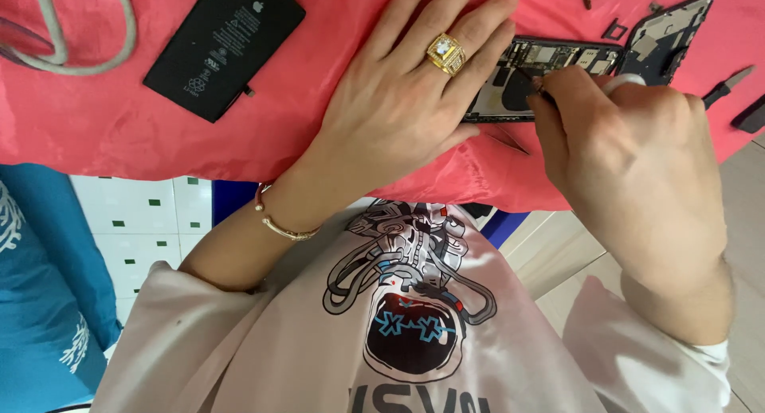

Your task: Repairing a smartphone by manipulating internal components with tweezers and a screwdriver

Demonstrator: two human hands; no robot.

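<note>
1. The left hand (398, 102) lies flat and released, palm down, on the red cloth (119, 126) that covers the counter; its fingertips rest on the near end of the opened phone (550, 70), pinning it, and grasp nothing.
2. A gold ring (446, 53) sits on one finger of that hand, and a thin gold bracelet (279, 222) circles the wrist.
3. The right hand (629, 166) is clenched around a slim tool (542, 90), its tip down inside the phone body; the tool is mostly hidden by the fingers, so it may be a small screwdriver or tweezers.
4. The opened phone is at about 1 o'clock in the view, between the two hands, its inner parts bare, with its lifted panel (665, 38) just beside it toward 2 o'clock.
5. A black flat battery (225, 46) lies loose on the cloth at about 11 o'clock, well apart from both hands.
6. A small dark tool (725, 86) lies at 3 o'clock, near the right hand.
</note>
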